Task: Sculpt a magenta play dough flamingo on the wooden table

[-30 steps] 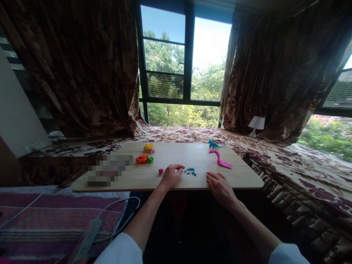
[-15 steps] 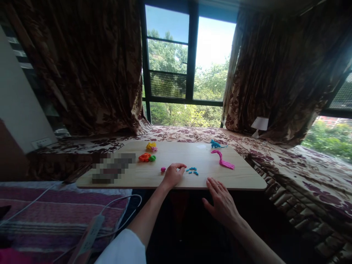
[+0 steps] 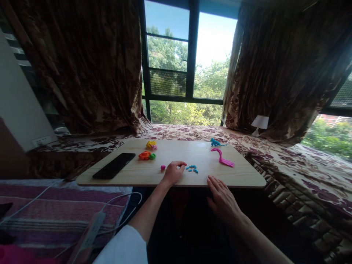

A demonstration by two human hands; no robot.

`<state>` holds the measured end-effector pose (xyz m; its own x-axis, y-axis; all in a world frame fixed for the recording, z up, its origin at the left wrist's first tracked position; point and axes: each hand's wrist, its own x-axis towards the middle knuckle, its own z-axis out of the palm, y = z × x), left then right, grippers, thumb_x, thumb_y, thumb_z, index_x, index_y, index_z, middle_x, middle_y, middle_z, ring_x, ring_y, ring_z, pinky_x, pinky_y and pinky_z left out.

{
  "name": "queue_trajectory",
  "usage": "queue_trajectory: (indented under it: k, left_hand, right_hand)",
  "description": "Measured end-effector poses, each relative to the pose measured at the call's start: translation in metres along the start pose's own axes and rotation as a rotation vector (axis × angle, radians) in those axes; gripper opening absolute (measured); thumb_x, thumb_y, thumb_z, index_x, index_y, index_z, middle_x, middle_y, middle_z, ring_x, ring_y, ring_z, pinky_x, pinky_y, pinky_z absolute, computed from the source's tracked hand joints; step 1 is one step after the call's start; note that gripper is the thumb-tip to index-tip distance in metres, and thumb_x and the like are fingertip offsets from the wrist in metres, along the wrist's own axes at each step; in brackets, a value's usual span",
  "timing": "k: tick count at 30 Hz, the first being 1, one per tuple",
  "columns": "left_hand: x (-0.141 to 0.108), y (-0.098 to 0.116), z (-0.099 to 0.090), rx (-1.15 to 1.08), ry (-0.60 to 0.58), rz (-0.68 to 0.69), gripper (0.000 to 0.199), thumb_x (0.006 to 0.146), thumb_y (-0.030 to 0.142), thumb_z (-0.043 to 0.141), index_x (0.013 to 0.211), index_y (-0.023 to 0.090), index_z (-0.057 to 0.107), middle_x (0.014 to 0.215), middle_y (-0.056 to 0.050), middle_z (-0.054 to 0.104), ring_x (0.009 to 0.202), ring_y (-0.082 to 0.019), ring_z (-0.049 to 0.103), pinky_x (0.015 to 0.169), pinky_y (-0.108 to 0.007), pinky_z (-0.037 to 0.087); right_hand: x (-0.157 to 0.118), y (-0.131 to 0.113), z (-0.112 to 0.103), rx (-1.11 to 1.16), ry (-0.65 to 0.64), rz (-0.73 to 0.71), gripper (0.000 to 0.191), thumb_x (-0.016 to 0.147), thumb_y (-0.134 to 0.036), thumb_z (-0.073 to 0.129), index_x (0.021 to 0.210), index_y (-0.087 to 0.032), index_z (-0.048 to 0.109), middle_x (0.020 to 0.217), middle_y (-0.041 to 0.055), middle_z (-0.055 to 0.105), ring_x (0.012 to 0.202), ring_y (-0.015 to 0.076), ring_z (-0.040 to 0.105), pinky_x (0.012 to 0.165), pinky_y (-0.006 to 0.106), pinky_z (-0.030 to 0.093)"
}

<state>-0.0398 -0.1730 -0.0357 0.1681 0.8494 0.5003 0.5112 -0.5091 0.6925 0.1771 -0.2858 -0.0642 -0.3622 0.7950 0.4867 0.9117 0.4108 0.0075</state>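
My left hand [image 3: 174, 173] rests on the table with thumb and forefinger brought together in a pinch. Whatever lies between those fingertips is too small to make out. Just right of them are several small blue clay pieces [image 3: 192, 167]. A magenta clay lump [image 3: 163, 167] sits left of that hand. My right hand [image 3: 220, 193] lies with fingers stretched out at the table's front edge, holding nothing. Beyond it is a long pink clay strip [image 3: 226, 161] with a curved, raised-looking end. A blue dinosaur-like figure [image 3: 216, 142] stands at the far right.
The light wooden table [image 3: 181, 146] also bears a black phone [image 3: 114, 166], orange clay [image 3: 143, 155], green clay [image 3: 152, 156] and yellow clay [image 3: 151, 144]. A small white lamp [image 3: 260, 123] stands on the patterned cloth. At lower left lies a power strip [image 3: 92, 229] with a cable.
My right thumb has drawn in closer to the fingers. The left hand stays nearly in place, still pinched, and the view has shifted slightly.
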Motion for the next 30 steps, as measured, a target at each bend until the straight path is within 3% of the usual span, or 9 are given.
queue_trajectory:
  k: [3,7,10,15,21,25,30]
  left_hand:
    - [0.000,0.001,0.000,0.009,0.001,0.041,0.023,0.075,0.026,0.046,0.081,0.021,0.068,0.087,-0.001,0.068,0.089,-0.016,0.059,0.084,-0.027,0.042]
    - [0.001,0.000,-0.002,0.007,0.020,0.046,0.024,0.076,0.027,0.045,0.082,0.021,0.067,0.088,-0.001,0.068,0.090,-0.015,0.059,0.084,-0.027,0.042]
    - [0.001,0.000,-0.002,0.007,0.021,0.029,0.024,0.076,0.027,0.045,0.081,0.021,0.067,0.089,-0.001,0.068,0.090,-0.015,0.059,0.085,-0.027,0.042]
    - [0.000,0.002,0.000,0.014,0.015,0.033,0.023,0.075,0.025,0.045,0.079,0.021,0.067,0.087,-0.001,0.068,0.089,-0.015,0.059,0.084,-0.026,0.043]
    - [0.000,0.003,-0.002,0.013,0.018,0.025,0.024,0.075,0.026,0.044,0.081,0.020,0.067,0.089,-0.002,0.068,0.091,-0.015,0.058,0.086,-0.027,0.042]
    - [0.000,0.003,-0.003,0.001,0.009,0.002,0.024,0.075,0.027,0.044,0.082,0.020,0.067,0.090,-0.001,0.068,0.091,-0.016,0.058,0.086,-0.028,0.042]
    - [-0.001,0.004,-0.001,0.016,0.014,0.030,0.023,0.074,0.024,0.045,0.078,0.020,0.068,0.086,-0.002,0.068,0.089,-0.016,0.059,0.084,-0.028,0.043]
  right_hand:
    - [0.010,-0.006,0.000,0.015,-0.027,-0.023,0.062,0.073,-0.021,0.048,0.132,-0.011,0.033,0.139,0.0107,0.031,0.128,0.0213,0.025,0.106,0.037,0.019]
    - [0.024,0.004,0.003,-0.021,-0.052,0.062,0.064,0.069,-0.018,0.049,0.131,-0.008,0.035,0.137,0.0129,0.034,0.126,0.0233,0.028,0.105,0.038,0.019]
    - [0.013,0.006,0.003,-0.055,-0.030,0.105,0.063,0.070,-0.016,0.046,0.131,-0.008,0.035,0.137,0.0133,0.034,0.127,0.0228,0.026,0.105,0.037,0.018]
    - [-0.005,-0.013,-0.003,-0.042,-0.023,0.058,0.065,0.070,-0.014,0.042,0.134,-0.009,0.030,0.141,0.0103,0.026,0.131,0.0209,0.018,0.106,0.037,0.013]
    - [0.025,-0.001,-0.002,-0.017,-0.128,0.015,0.075,0.059,-0.009,0.042,0.133,-0.010,0.031,0.140,0.0103,0.029,0.128,0.0230,0.025,0.105,0.043,0.014]
    - [0.010,0.008,-0.001,-0.068,-0.083,0.104,0.075,0.059,-0.006,0.042,0.133,-0.008,0.031,0.139,0.0133,0.030,0.128,0.0257,0.025,0.104,0.045,0.016]
    - [-0.004,-0.011,-0.001,-0.027,-0.080,0.037,0.079,0.058,-0.005,0.042,0.136,-0.011,0.026,0.142,0.0105,0.022,0.131,0.0232,0.017,0.106,0.043,0.012]
